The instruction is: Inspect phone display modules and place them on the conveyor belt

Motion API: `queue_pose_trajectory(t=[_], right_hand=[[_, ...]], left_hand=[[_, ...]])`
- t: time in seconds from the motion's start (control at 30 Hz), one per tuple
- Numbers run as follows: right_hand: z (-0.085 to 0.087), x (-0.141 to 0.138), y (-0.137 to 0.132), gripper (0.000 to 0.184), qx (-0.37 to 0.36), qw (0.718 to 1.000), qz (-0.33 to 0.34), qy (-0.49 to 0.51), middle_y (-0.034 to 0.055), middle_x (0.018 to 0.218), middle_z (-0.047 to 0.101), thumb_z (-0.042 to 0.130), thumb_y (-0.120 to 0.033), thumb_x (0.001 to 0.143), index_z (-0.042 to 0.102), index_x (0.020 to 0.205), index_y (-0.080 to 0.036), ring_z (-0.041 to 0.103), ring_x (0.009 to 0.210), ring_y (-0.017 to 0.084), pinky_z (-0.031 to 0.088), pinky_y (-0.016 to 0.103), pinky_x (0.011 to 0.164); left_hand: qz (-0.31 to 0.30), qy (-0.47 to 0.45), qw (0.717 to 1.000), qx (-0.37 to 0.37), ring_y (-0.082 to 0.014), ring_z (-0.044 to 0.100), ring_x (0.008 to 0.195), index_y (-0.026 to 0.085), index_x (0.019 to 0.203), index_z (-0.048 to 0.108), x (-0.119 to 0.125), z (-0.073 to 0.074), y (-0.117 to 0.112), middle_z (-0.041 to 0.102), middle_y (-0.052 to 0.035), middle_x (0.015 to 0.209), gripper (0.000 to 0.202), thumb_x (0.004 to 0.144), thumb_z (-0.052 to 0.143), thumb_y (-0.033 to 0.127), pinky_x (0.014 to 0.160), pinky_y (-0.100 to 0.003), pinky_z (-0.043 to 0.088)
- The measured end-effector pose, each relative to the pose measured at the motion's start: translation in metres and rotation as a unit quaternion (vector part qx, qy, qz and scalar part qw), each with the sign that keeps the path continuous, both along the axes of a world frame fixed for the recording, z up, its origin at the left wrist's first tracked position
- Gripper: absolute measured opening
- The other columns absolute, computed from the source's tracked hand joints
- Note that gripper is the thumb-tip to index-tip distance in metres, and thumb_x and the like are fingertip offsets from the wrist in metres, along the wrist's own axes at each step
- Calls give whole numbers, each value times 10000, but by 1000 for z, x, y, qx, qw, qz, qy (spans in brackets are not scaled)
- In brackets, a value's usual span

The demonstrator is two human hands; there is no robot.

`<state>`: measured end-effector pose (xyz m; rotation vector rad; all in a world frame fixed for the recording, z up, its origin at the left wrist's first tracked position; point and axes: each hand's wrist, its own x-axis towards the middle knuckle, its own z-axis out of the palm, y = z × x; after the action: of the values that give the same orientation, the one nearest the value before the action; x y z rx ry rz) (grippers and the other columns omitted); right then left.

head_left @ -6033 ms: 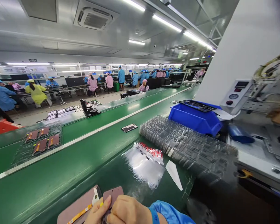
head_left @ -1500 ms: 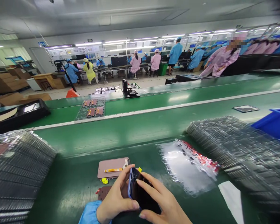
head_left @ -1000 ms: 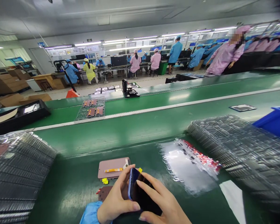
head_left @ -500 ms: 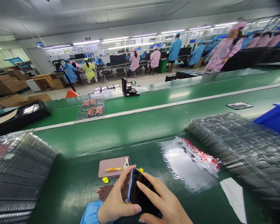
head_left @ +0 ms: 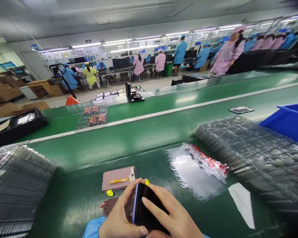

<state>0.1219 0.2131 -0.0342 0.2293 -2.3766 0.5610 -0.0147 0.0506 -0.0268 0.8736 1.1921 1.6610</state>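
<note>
Between both hands, low in the middle, is a smartphone (head_left: 146, 216) with a dark glossy front and a blue-violet edge, tilted on its side. My left hand (head_left: 118, 213) grips its left edge, fingers behind the top and thumb low in front. Across the dark face lie the fingers of my right hand (head_left: 175, 213), which clasps the other side. A yellow tab (head_left: 147, 182) sticks out at the top. Behind my left hand lies a pinkish-brown display panel (head_left: 111, 175) with an orange flex cable (head_left: 118, 180). A second brown panel (head_left: 109, 207) is partly hidden by that hand.
Stacks of clear plastic trays stand left (head_left: 17, 195) and right (head_left: 238, 148). Thin clear films (head_left: 193, 175) with red tabs and white paper (head_left: 242, 205) lie to the right, near a blue bin (head_left: 288, 122). Beyond runs a green conveyor (head_left: 154, 102); several people work behind it.
The view has shifted slightly, moving the surroundings a little to the left. Both hands keep their hold on the phone, which sits slightly lower and further left in view.
</note>
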Motion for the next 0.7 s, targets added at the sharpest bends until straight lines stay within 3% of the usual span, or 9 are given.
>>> queue_pose_trajectory(t=[0.37, 0.57, 0.7], right_hand=[[-2, 1, 1, 544, 38, 999, 1, 22, 221, 1311, 593, 526, -533, 929, 545, 1334, -171, 531, 1263, 317, 527, 449, 979], [0, 2, 1, 583, 40, 999, 6, 12, 217, 1376, 555, 523, -552, 917, 530, 1357, -170, 495, 1305, 325, 512, 442, 1003], [4, -1, 2, 625, 79, 997, -14, 6, 213, 1380, 559, 522, -605, 892, 536, 1359, -189, 491, 1311, 346, 520, 472, 977]], left_hand=[[-10, 29, 999, 6, -342, 406, 1386, 390, 1402, 457, -2, 3, -2, 456, -94, 1510, 852, 649, 855, 367, 1155, -499, 294], [-8, -16, 1000, 18, -335, 379, 1405, 421, 1380, 480, 2, 4, 1, 447, -76, 1522, 842, 630, 861, 399, 1161, -484, 286], [2, -30, 999, 33, -344, 352, 1417, 425, 1382, 476, 2, -2, 1, 458, -75, 1515, 868, 611, 873, 401, 1164, -494, 274]])
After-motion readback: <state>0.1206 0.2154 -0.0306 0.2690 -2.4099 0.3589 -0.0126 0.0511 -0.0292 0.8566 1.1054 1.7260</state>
